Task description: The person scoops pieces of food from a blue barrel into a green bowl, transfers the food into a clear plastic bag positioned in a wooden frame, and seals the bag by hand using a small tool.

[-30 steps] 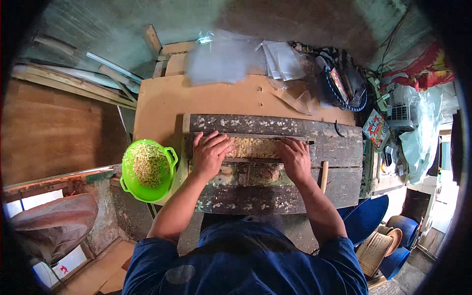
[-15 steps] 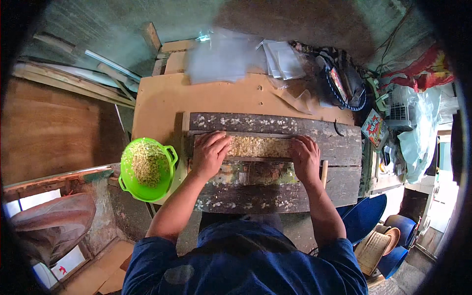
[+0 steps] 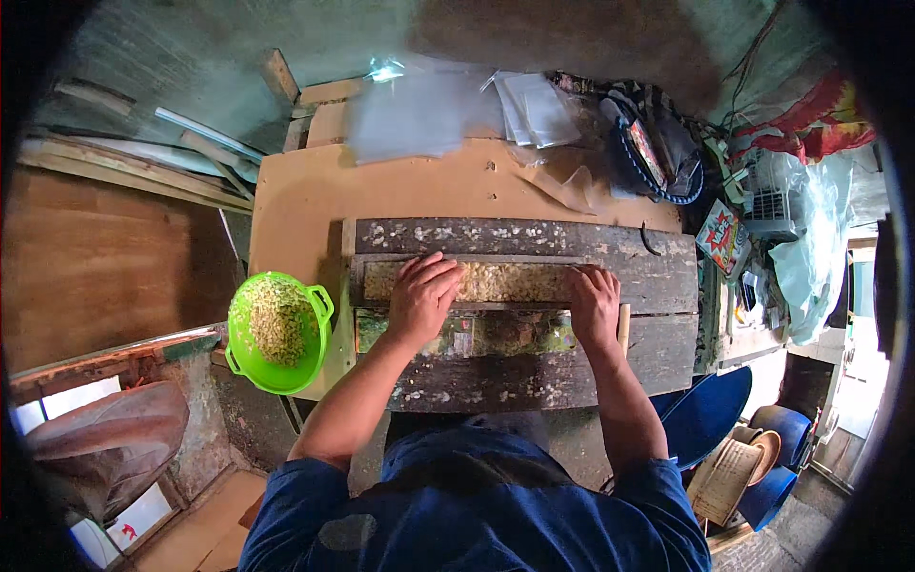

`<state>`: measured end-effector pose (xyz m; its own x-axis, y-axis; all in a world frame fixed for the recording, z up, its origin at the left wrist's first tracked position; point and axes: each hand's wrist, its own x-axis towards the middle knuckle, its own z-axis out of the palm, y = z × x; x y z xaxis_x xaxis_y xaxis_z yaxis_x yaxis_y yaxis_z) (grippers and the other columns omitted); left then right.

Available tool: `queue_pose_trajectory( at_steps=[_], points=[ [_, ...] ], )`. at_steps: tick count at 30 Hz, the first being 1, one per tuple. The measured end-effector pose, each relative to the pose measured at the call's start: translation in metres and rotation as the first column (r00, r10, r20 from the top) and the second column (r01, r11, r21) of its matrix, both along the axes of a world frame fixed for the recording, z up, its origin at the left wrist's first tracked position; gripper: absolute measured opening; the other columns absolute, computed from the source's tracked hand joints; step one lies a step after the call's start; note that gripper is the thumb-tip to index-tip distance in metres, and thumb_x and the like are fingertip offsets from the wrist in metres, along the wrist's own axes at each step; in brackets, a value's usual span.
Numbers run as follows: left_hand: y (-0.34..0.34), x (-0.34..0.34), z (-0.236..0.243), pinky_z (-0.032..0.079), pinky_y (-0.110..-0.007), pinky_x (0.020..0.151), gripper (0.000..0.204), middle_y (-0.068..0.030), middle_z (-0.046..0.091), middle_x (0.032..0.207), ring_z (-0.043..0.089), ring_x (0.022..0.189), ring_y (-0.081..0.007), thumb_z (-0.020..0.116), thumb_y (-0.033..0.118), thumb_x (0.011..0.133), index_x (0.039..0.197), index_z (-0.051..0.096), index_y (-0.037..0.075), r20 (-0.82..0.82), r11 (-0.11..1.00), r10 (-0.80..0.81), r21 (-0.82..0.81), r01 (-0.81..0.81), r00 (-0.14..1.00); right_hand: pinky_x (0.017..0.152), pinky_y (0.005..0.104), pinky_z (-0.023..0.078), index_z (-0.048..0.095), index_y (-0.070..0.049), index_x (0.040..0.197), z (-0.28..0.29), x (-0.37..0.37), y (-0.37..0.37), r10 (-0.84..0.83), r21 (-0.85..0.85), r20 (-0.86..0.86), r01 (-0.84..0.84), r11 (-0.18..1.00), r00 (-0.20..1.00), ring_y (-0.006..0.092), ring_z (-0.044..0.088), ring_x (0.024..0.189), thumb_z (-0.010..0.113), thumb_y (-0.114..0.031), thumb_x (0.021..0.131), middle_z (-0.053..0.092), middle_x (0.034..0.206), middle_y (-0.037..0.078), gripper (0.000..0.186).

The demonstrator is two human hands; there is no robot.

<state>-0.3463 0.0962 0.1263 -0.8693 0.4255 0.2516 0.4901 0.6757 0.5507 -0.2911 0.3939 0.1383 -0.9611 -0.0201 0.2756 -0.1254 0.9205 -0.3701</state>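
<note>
A long, narrow, shallow wooden tray (image 3: pixel 515 307) lies across a dark plank board and holds pale yellow, bean-like pieces (image 3: pixel 510 282). Over its left part my left hand (image 3: pixel 422 297) rests palm down, fingers stretched out on the pieces. My right hand (image 3: pixel 595 303) bends its fingers around the tray's right end; its fingertips are partly hidden. On the near side of the tray a strip with a worn green and brown picture (image 3: pixel 496 334) lies on the board. A green colander (image 3: pixel 297 383) with more of the pieces (image 3: pixel 276 324) stands to the left.
The dark plank board (image 3: pixel 477 372) carries scattered pale bits. Clear plastic sheets (image 3: pixel 405 119) lie at the back of the tan tabletop (image 3: pixel 315 191). A dark basket (image 3: pixel 658 167) stands at the back right. A wooden stick (image 3: pixel 624 329) lies beside my right hand. Blue containers (image 3: pixel 710 419) stand lower right.
My left hand has slid rightward along the tray, uncovering pieces at its left end. My right hand stays at the right end. The whole view has shifted slightly.
</note>
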Motion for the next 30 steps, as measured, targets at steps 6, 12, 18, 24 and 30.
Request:
queue_pose_trajectory(
  at_steps=[6,12,18,24,30],
  points=[
    [-0.002,0.001,-0.003,0.039,-0.045,0.106,0.019,-0.0041,0.069,0.116,0.058,0.12,-0.0244,0.066,0.016,0.088,0.105,0.074,0.012,0.01,1.0,-0.007,0.016,0.007,1.0,0.099,0.0448,0.04,0.07,-0.011,0.098,0.003,0.008,0.009,0.089,0.046,-0.012,-0.089,0.995,0.996,0.0267,0.058,0.112,0.063,-0.006,0.075,0.066,0.105,0.006,0.024],
    [-0.004,0.002,-0.002,0.038,-0.046,0.108,0.018,-0.0045,0.069,0.116,0.057,0.122,-0.0246,0.066,0.015,0.089,0.105,0.074,0.012,0.048,0.999,-0.008,0.033,0.006,0.999,0.099,0.0461,0.043,0.07,-0.007,0.101,0.024,-0.006,-0.026,0.139,-0.107,-0.011,-0.139,0.984,0.99,0.0323,0.057,0.115,0.068,-0.006,0.078,0.065,0.111,0.011,0.023],
    [-0.025,0.006,0.003,0.039,-0.046,0.106,0.018,-0.0038,0.069,0.115,0.058,0.12,-0.025,0.067,0.017,0.088,0.104,0.074,0.013,-0.055,0.996,0.069,-0.058,-0.072,0.996,0.101,0.0447,0.045,0.067,-0.007,0.105,-0.001,-0.013,-0.058,0.274,-0.134,0.045,-0.266,0.954,0.961,0.0318,0.054,0.122,0.062,-0.005,0.082,0.063,0.121,0.011,0.025],
    [-0.057,0.01,0.006,0.042,-0.042,0.1,0.019,-0.0044,0.07,0.109,0.061,0.111,-0.0238,0.071,0.008,0.082,0.1,0.074,0.013,-0.053,0.986,0.169,-0.004,-0.169,0.984,0.096,0.0435,0.05,0.07,-0.006,0.099,0.0,-0.01,-0.057,0.263,-0.124,-0.013,-0.263,0.957,0.965,0.0332,0.059,0.115,0.059,0.0,0.072,0.066,0.112,0.012,0.03],
    [-0.041,0.015,0.013,0.041,-0.049,0.102,0.02,-0.0067,0.066,0.119,0.058,0.118,-0.0301,0.069,0.017,0.085,0.105,0.073,0.013,-0.024,0.992,0.128,0.018,-0.128,0.991,0.093,0.0436,0.05,0.07,-0.007,0.097,-0.002,-0.007,-0.059,0.239,-0.093,0.002,-0.238,0.967,0.971,0.0317,0.06,0.11,0.057,0.001,0.071,0.067,0.108,0.01,0.03]
  ],
)
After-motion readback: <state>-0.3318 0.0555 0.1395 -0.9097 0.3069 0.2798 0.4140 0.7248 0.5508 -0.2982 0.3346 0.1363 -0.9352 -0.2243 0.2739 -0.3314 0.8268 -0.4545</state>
